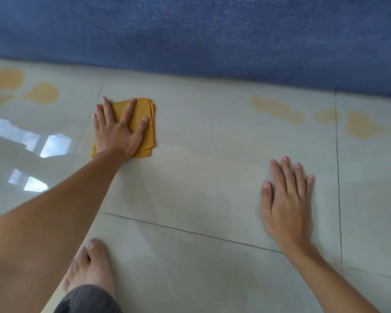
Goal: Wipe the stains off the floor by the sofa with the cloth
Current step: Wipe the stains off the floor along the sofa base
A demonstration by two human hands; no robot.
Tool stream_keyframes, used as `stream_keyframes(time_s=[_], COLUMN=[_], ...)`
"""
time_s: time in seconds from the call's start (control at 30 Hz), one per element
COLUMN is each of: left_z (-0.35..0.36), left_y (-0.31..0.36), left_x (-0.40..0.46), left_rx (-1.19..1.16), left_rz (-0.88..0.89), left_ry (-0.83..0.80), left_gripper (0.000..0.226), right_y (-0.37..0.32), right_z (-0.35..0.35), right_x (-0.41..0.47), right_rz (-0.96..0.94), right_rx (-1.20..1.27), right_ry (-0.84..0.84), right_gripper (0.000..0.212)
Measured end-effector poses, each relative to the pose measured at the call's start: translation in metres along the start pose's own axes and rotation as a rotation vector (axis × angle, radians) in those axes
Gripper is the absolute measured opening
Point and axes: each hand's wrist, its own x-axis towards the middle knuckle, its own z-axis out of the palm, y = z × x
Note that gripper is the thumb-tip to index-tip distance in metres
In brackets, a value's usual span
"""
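Observation:
A folded orange cloth (148,129) lies flat on the pale tiled floor (201,177) near the blue sofa (190,37). My left hand (117,129) presses down on it with fingers spread. Yellowish stains (42,93) mark the floor left of the cloth, with more of them (6,77) at the far left. Another row of stains (278,109) runs along the sofa's base on the right, ending in a larger patch (361,128). My right hand (287,199) rests flat on bare tile, fingers together, holding nothing.
The sofa's blue fabric fills the whole top of the view and meets the floor along a curved line. My bare foot (90,265) and a grey trouser hem (88,299) are at the bottom left. Window reflections (52,145) glare on the left tiles.

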Motion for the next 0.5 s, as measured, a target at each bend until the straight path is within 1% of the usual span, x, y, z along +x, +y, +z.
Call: stream_keyframes(time_s=[0.1, 0.23, 0.3, 0.37, 0.4, 0.47, 0.5], left_z=[0.004, 0.017, 0.023, 0.032, 0.036, 0.042, 0.045], left_y=[0.062, 0.182, 0.240, 0.283, 0.296, 0.309, 0.308], left_x=[0.025, 0.020, -0.003, -0.037, -0.058, -0.101, -0.122], left_rx=[-0.021, -0.019, -0.020, -0.024, -0.031, -0.034, -0.032], left_rz=[0.082, 0.250, 0.374, 0.504, 0.558, 0.645, 0.679], left_ry=[0.006, -0.028, -0.052, -0.077, -0.092, -0.104, -0.107], left_gripper=[0.072, 0.073, 0.073, 0.072, 0.071, 0.070, 0.069], right_y=[0.000, 0.002, 0.005, 0.014, 0.023, 0.049, 0.065], right_z=[0.000, -0.001, -0.008, -0.020, -0.027, -0.039, -0.042], right_x=[-0.001, 0.000, 0.000, 0.000, -0.001, -0.005, -0.007], right_rz=[0.005, -0.017, 0.003, 0.074, 0.109, 0.162, 0.185], right_rx=[0.015, 0.075, 0.271, 0.505, 0.538, 0.445, 0.372], right_ry=[0.021, 0.047, 0.062, 0.096, 0.145, 0.236, 0.250], right_gripper=[0.055, 0.052, 0.049, 0.047, 0.046, 0.044, 0.044])
